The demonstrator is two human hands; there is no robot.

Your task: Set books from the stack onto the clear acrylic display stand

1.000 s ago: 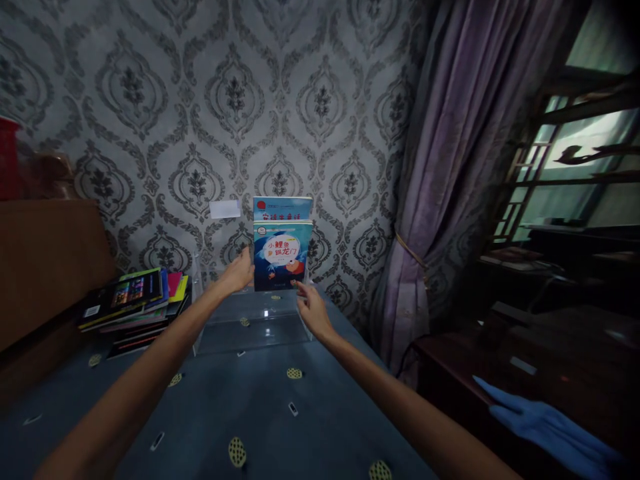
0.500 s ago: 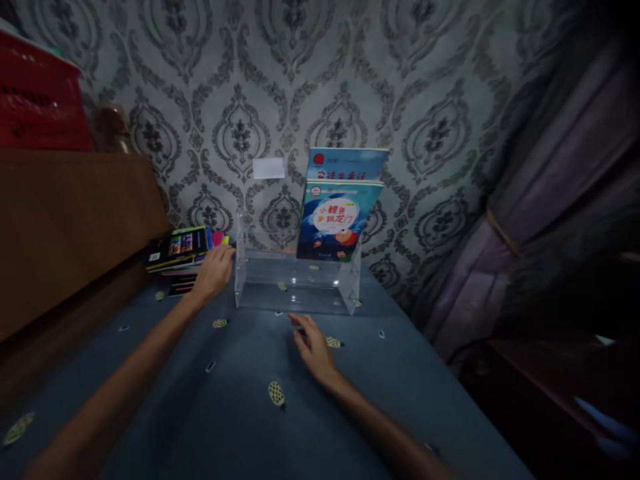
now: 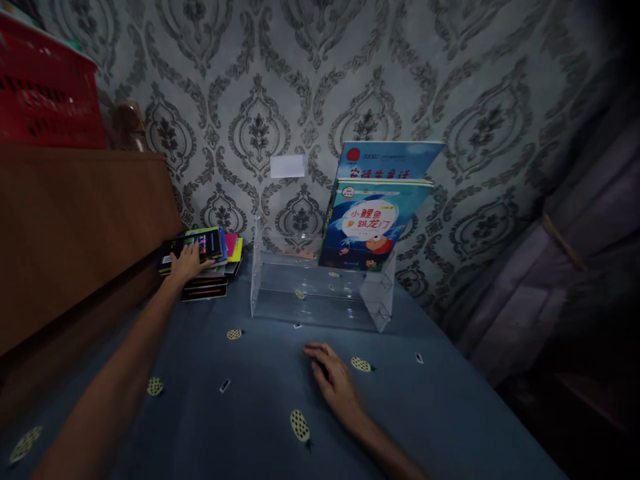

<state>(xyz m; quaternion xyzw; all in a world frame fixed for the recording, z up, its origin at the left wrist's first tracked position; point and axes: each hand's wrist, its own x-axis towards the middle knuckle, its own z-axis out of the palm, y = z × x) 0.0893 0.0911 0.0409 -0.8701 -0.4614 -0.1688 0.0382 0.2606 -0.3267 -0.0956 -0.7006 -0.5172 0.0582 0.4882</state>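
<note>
At lower centre, over blue pineapple-print cloth [image 3: 260,413], the right hand [image 3: 337,383] has loosely curled, half-open fingers, holding nothing. Right of centre, blue paperback picture books [image 3: 363,250] lean in a clear acrylic rack [image 3: 377,300]. At middle left, the left hand [image 3: 186,265] spreads its fingers across a glossy black book [image 3: 213,244] topping a multicoloured stack [image 3: 205,291].

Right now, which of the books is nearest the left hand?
The black-covered book topping the pile: the left hand lies over it, the rest of the pile is beneath, and two blue books stand in the clear rack.
</note>
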